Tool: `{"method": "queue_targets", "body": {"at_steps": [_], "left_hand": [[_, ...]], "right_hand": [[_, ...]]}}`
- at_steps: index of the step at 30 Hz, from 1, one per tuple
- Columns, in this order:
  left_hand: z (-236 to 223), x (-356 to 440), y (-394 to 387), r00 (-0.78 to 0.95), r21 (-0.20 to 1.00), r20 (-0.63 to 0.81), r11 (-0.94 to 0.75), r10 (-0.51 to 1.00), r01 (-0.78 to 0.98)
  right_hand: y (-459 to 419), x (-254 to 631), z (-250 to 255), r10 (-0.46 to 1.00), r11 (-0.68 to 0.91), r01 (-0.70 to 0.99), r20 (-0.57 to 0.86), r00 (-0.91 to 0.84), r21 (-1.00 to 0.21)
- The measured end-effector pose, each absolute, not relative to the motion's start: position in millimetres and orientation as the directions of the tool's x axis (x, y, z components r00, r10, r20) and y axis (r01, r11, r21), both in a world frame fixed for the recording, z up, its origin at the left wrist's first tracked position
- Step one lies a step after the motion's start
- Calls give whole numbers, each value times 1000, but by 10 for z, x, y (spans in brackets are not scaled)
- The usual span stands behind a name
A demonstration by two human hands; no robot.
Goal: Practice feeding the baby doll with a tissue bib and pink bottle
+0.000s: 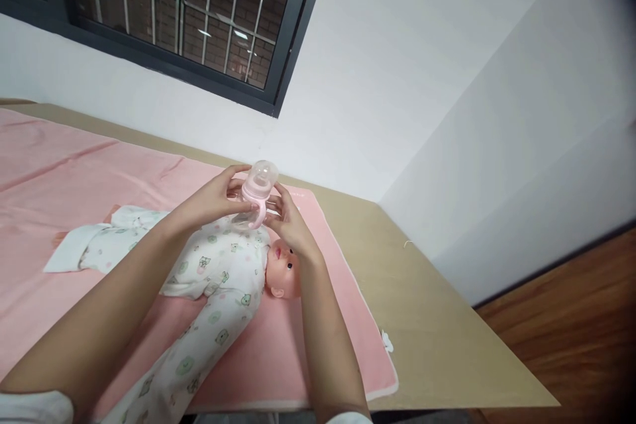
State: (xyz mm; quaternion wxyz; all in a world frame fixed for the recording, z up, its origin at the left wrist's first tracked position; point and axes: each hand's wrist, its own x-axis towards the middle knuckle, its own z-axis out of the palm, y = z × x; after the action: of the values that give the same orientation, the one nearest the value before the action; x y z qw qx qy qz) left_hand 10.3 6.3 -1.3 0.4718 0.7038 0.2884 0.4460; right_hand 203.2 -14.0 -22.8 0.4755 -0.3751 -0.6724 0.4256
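A clear baby bottle (254,193) with a pink collar, pink handles and a transparent domed cap is tilted above a baby doll. My left hand (221,193) grips the bottle from its left side. On the other side, my right hand (287,217) has its fingers curled round the bottle by the handle. Below lies the baby doll (218,258) on its back, dressed in white clothes with a green and pink animal print. Its head (284,273) points to the right and is partly covered by my right wrist.
A pink blanket (342,318) is spread under the doll on a tan table (422,318). A small white object (387,342) rests at the blanket's right edge. Behind the table are a white wall (397,66) and a barred window (173,13).
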Motion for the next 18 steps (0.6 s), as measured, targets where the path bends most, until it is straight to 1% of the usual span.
{"method": "queue_targets", "body": {"at_steps": [3,7,10,13,15,18], "left_hand": [[-13,117,45,411,908,359,-415,838,52],[-6,159,-7,436,867,369,-473,820,155],[3,185,-44,471,853,374,-496,799,163],[23,184,-68,449,846,377,-499,810,191],[45,165,-85,396,823,402,-516,825,239],[90,116,-131,372,770,452,-565,811,297]], "right_hand": [[-157,1994,-211,923,311,68,283,-262,-948],[-163,1966,-192,925,306,9,295,-240,-952],[-162,1974,-191,921,303,-8,295,-255,-953],[-171,2010,-168,923,303,-14,297,-246,-953],[-167,2067,-138,932,315,-2,310,-189,-949],[-108,2247,-115,933,358,40,358,-26,-933]]}}
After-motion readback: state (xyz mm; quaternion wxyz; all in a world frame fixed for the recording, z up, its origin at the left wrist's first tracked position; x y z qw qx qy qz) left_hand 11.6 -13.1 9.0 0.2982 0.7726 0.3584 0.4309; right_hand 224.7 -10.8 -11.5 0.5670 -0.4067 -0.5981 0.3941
